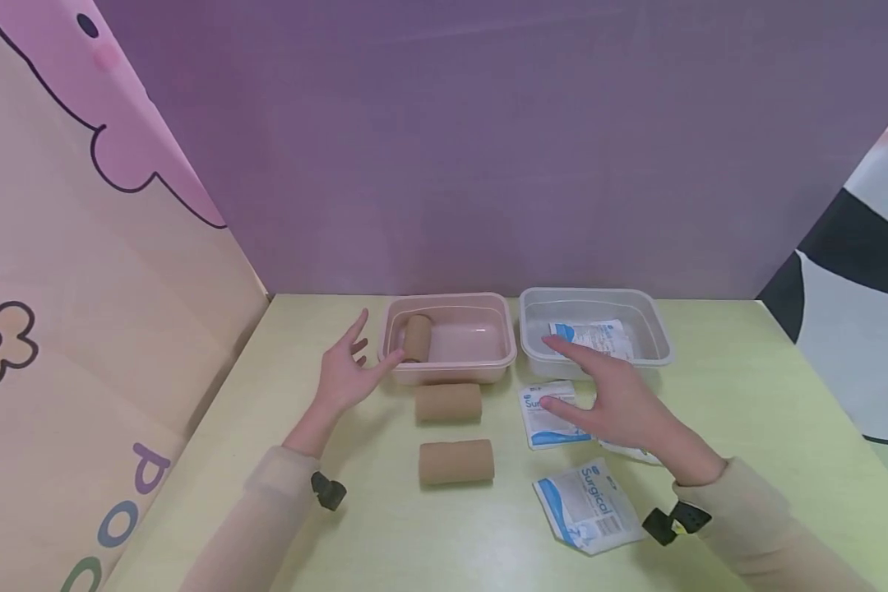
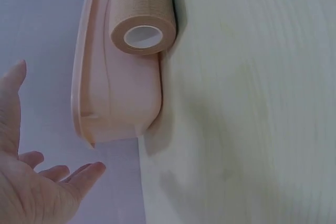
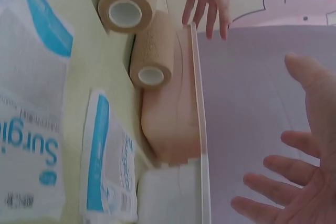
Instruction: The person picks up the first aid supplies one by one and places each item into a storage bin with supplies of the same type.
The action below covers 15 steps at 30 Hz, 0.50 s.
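Sleeves point(image 1: 266, 510), two, pale, from the lower edge, small black device point(image 1: 329, 491) at each cuff. Left hand point(image 1: 345, 376): raised at the left end of the pink tub point(image 1: 447, 374), thumb and fingers spread; grip wide. Right hand point(image 1: 622, 401): slanting inward over packets point(image 1: 590, 507) and white tub point(image 1: 649, 329), thumb apart from straight fingers; grip wide. Brown rolls point(image 1: 456, 462), three: one in the pink tub, two on the table point(image 1: 747, 386) before it. Packets, four: one in the white tub, three on the table, one of these partly hidden.
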Motion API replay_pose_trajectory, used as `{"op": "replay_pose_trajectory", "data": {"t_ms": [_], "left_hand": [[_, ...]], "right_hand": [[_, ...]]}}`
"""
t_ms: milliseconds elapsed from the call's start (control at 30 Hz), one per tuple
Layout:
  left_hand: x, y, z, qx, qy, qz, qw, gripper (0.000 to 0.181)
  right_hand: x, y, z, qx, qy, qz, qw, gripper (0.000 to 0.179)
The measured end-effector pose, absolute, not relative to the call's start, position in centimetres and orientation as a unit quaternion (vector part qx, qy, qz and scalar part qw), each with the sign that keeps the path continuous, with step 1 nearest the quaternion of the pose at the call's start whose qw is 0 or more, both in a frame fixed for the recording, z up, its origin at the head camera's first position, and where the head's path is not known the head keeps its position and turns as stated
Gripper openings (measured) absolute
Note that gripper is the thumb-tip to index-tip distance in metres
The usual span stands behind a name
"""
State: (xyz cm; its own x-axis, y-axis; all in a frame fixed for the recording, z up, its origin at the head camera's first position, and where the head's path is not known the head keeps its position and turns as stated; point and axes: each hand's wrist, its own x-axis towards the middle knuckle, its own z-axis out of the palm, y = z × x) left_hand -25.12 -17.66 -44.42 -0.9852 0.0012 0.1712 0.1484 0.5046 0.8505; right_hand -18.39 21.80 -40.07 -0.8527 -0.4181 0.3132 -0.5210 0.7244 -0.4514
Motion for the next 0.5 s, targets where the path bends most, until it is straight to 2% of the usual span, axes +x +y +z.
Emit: {"op": "replay_pose_trajectory", "data": {"t_ms": [233, 500], "left_hand": [[-25.9, -17.3, -45.1, -0.036, -0.860, -0.503, 0.078, 0.100], [-26.8, -17.1, -45.9, -0.045, -0.853, -0.515, 0.077, 0.098]], "right_hand": [[-18.5, 20.3, -40.3, 0.269, -0.920, 0.266, 0.104, 0.077], [-18.8, 19.0, -41.4, 0.288, -0.912, 0.280, 0.087, 0.074]]}}
